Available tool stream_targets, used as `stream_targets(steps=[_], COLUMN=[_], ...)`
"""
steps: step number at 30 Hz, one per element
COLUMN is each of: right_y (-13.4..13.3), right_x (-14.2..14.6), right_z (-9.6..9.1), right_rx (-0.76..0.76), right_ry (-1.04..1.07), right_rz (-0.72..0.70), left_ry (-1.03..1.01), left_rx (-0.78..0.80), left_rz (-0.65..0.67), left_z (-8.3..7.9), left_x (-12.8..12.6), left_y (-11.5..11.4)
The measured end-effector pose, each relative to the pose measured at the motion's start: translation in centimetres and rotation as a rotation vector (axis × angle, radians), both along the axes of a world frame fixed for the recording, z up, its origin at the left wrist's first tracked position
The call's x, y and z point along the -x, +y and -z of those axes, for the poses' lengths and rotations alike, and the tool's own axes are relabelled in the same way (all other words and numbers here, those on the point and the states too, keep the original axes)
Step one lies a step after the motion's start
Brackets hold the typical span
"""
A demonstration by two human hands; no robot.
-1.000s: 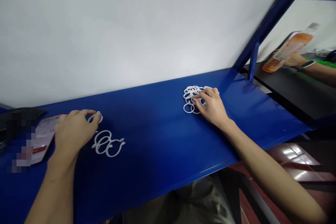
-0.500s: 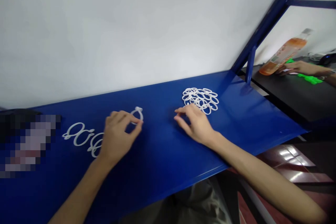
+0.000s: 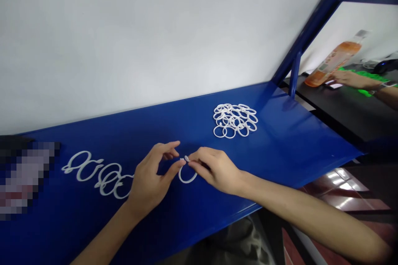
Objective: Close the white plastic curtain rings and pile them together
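Between my hands, a white plastic ring with a small clasp at its top hangs low over the blue tabletop. My right hand pinches it by the clasp, with thumb and forefinger together. My left hand is open, its thumb tip against the other side of the clasp and its fingers stretched out apart. Just left of that hand lie several open white rings with loose ends. A heap of white rings rests farther back on the right.
The blue tabletop meets a pale wall behind. A blue post rises at the back right. Beyond it, another person's hand is near a tilted orange bottle and green pieces on a dark table. A blurred-out item lies far left.
My left hand has moved right and down with the ring and its fingers have spread. My right hand has come away from the heap, down and left, and now grips the ring.
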State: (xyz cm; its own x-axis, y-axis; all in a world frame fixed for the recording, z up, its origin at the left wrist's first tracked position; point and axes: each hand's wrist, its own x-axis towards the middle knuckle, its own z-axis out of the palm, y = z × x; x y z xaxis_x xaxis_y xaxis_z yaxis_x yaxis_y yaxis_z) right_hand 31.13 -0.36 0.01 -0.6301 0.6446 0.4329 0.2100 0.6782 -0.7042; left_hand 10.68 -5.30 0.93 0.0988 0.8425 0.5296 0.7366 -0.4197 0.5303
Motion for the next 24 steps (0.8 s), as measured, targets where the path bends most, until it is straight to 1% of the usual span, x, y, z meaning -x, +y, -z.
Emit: stream_targets(steps=[2,4,9,12,14,17,21,24], right_y=[0.0,-0.03,-0.25,-0.28,-0.16,0.12,0.29,0.29], right_x=[-0.05,-0.11,-0.62,-0.9,-0.91,-0.65,-0.16,-0.06], right_z=[0.12,0.18,0.22,0.43,0.59,0.64,0.54,0.51], right_rx=[-0.075,-0.123,-0.245,-0.34,-0.374,-0.339,-0.208,-0.114], right_ry=[0.005,-0.003,-0.108,-0.152,-0.157,-0.149,-0.085,-0.047], right_rz=[-0.065,-0.113,-0.164,-0.179,-0.176,-0.14,-0.064,0.001], left_ry=[-0.075,-0.135,-0.23,-0.23,-0.223,-0.196,-0.155,-0.133], left_rx=[0.16,0.221,0.226,0.24,0.241,0.232,0.201,0.189], left_rz=[0.078,0.141,0.177,0.205,0.21,0.172,0.076,0.041], left_z=[-0.06,-0.02,0.34,0.64,0.78,0.73,0.47,0.46], left_x=[0.22,0.15,-0.53,-0.71,-0.7,-0.56,-0.29,-0.18], left_y=[0.13,0.2,0.16,0.16,0.23,0.41,0.62,0.65])
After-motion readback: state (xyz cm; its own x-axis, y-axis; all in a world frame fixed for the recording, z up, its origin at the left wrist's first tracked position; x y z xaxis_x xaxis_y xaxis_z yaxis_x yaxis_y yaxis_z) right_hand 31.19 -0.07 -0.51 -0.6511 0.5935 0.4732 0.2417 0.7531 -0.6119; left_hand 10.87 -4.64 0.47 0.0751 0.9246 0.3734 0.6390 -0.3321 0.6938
